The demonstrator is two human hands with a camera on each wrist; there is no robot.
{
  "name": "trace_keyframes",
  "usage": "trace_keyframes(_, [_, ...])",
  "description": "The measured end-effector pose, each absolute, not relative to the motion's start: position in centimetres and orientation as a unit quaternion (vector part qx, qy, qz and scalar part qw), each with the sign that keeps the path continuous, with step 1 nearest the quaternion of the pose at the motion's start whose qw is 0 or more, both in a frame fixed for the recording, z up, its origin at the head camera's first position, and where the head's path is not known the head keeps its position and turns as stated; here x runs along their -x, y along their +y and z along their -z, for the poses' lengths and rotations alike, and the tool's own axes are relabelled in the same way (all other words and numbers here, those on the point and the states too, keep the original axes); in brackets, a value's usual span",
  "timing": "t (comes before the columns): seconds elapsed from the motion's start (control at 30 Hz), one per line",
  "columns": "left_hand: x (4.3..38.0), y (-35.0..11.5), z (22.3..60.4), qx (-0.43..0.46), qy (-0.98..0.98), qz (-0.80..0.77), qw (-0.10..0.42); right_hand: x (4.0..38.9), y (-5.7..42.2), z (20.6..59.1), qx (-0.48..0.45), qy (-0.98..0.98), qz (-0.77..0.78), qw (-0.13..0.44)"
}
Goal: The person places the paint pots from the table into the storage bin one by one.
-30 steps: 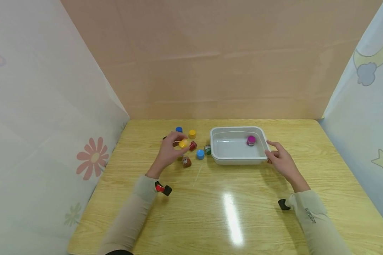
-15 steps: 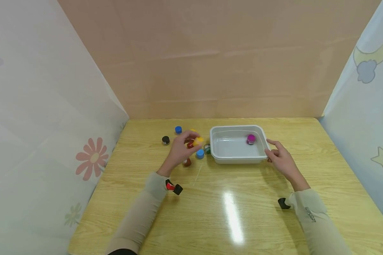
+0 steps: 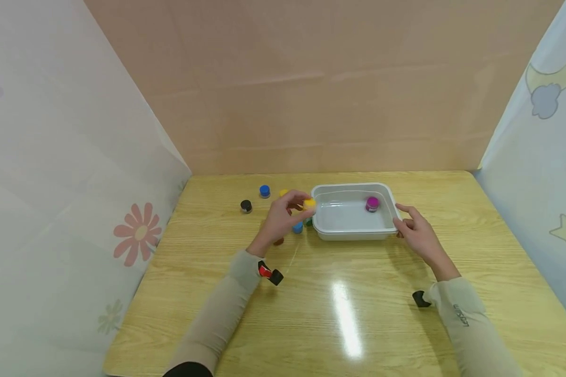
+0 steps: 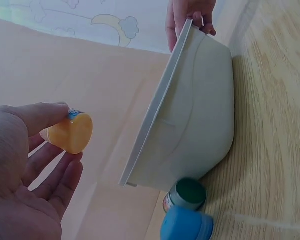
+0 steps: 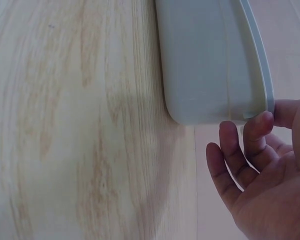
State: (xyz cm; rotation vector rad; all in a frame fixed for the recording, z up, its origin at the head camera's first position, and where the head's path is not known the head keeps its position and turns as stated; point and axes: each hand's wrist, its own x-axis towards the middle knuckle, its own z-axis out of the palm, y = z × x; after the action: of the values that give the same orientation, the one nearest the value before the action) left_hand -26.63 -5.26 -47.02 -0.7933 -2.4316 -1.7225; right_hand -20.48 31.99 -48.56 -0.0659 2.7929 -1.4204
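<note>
My left hand [image 3: 279,217] pinches a small yellow paint jar [image 4: 76,132] between thumb and fingers, raised above the table at the near-left rim of a white plastic basin [image 3: 354,236]. In the left wrist view the jar is apart from the basin, with a bit of blue label showing by the thumb. On the basin's other end, my right hand [image 3: 420,235] grips the rim between thumb and fingers; the right wrist view has the fingers [image 5: 259,125] right at that corner. Inside the basin stands a jar with a purple lid [image 3: 372,204].
Left of the basin are a green jar [image 4: 187,194], a light blue one [image 4: 186,223], a black-lidded one [image 3: 246,206], a blue-lidded one [image 3: 264,191] and another yellow one [image 3: 283,192]. A brown jar [image 3: 279,241] is partly hidden by my left hand. Paper walls enclose the table.
My left hand has carried the yellow jar rightward from over the loose jars to the basin's rim, uncovering the black-lidded jar. The right hand keeps its grip on the basin.
</note>
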Motion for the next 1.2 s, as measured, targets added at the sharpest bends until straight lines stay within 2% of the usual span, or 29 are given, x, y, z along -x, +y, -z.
trace_keyframes(0.2, [27.0,-4.0,46.6,0.286,-0.757,0.588,0.003,20.6,32.1,48.6,0.016,0.891,0.453,0.008])
trace_keyframes(0.63, [27.4,-0.4,46.6,0.264,-0.767,0.583,-0.05,20.0,32.4,48.1,0.018,0.894,0.447,0.02])
trace_keyframes(1.2, [29.1,4.5,45.5,0.313,-0.799,0.51,-0.058,19.9,32.2,48.4,0.028,0.888,0.458,0.01])
